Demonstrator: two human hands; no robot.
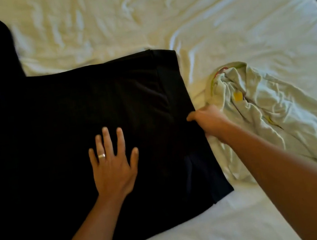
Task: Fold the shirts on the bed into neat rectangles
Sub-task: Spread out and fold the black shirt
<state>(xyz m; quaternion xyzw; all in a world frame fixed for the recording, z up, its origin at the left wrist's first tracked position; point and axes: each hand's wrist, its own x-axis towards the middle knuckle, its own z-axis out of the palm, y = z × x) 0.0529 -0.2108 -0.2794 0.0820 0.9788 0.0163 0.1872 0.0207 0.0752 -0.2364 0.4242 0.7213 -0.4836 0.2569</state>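
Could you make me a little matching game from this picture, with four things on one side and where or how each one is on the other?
Things:
1. black shirt
2. pale shirt
3. left hand
4. right hand

States:
A. crumpled in a heap on the white sheet
B. gripping the black shirt's right edge
C. spread out flat across the bed
D. pressed flat on dark cloth, fingers spread, wearing a ring

Pairs: 1-C, 2-A, 3-D, 4-B
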